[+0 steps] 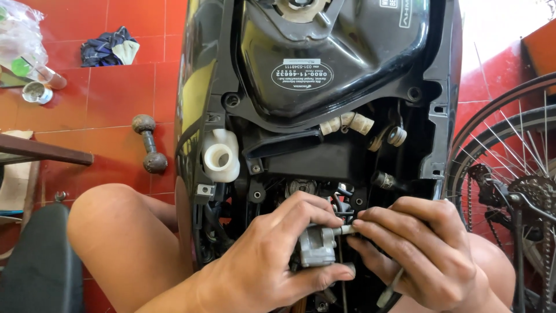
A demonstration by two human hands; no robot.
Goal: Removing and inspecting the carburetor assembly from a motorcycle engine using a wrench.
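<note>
1. Landmark here is the white plastic filler neck (221, 155), sitting at the left edge of the opened-up black scooter body (341, 75).
2. The grey metal carburetor-looking part (316, 246) is below and to the right of that neck, down in the engine bay, right in front of the person's knees.
3. Left hand (278, 255) is wrapped around that metal part, thumb under it and fingers curled over the top, so it's gripping it.
4. Right hand (423, 249) is further right of the neck, fingers pinched narrow on a small pale stub (346, 230) sticking out of the metal part. A thin dark cable (392, 287) runs down under that palm.
5. Up and right of the neck there are some cut-off pale hose ends (347, 123).
6. Left of the neck, on the red tile floor (116, 93), lies a rusty dumbbell (149, 144).
7. Far right of it all is a bicycle wheel (509, 168) with its chain and sprockets.
</note>
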